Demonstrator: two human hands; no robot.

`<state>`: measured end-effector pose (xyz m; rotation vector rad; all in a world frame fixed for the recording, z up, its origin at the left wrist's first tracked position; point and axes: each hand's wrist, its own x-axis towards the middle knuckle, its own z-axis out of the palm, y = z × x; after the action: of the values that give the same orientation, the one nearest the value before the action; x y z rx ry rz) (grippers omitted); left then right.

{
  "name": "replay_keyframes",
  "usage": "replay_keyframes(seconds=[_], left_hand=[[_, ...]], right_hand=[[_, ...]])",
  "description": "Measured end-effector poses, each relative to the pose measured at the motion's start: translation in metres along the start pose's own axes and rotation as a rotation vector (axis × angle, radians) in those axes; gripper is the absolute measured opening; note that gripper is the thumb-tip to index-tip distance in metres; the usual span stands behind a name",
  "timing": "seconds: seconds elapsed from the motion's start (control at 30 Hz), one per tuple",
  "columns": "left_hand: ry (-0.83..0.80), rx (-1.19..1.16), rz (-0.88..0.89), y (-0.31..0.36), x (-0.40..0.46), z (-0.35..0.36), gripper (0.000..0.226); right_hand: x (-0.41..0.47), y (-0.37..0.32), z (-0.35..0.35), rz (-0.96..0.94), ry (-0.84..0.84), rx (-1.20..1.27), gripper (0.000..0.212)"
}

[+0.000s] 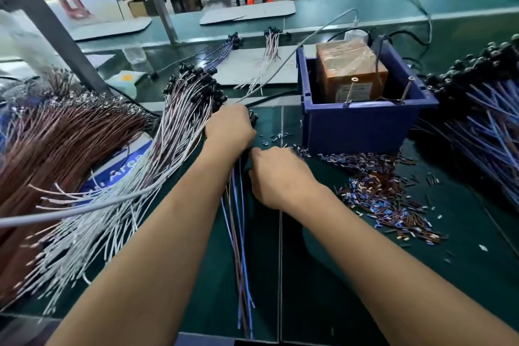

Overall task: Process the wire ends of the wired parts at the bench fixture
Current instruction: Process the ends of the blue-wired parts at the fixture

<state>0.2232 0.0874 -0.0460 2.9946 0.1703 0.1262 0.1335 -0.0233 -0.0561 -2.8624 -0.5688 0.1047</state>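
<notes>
At the middle of the dark green bench mat [323,275], the left hand [229,129] curls over black-capped parts, while the right hand [276,177] grips a thin bundle of blue and red wires [241,275] running toward the near edge. Right of them stands the blue plastic bin [362,123], with bare mat between.

Bench mat [323,275]: dark green, smooth, rubber-like, faint sheen. Blue bin [362,126] toward far right of bench: moulded plastic, matt. Block [351,70] inside bin: brown glossy film wrap, paper label. White wires [92,222] at left edge: plastic insulation, smooth, matt. Brown wires [56,143] at far left: plastic insulation, slight gloss. Blue wires [483,132] at right edge: plastic insulation, black plastic heads. Insulation offcuts [384,196] right of centre: tiny plastic sleeves, blue and brown. Grey cable [84,209]: smooth plastic jacket.
</notes>
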Motion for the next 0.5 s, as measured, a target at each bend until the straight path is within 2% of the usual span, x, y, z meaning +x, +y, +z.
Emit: replay_keyframes(seconds=[0.1,0.23,0.37,0.43,0.5], left_hand=[[-0.055,-0.06,-0.014,0.001,-0.005,-0.002,0.03],[-0.034,-0.208,-0.034,0.003,-0.011,-0.008,0.031],[0.145,-0.19,-0.054,0.006,-0.015,-0.023,0.022],[0.212,-0.178,-0.047,0.009,-0.016,-0.034,0.024],[0.227,-0.264,-0.05,0.015,-0.018,-0.045,0.024]], right_hand=[[0.005,0.005,-0.003,0.034,-0.061,0.075,0.02],[0.007,0.017,-0.012,0.051,-0.082,0.232,0.022],[0.004,0.025,-0.012,0.067,-0.071,0.411,0.021],[0.004,0.025,-0.01,0.081,-0.08,0.41,0.021],[0.004,0.023,-0.01,0.092,-0.109,0.383,0.023]])
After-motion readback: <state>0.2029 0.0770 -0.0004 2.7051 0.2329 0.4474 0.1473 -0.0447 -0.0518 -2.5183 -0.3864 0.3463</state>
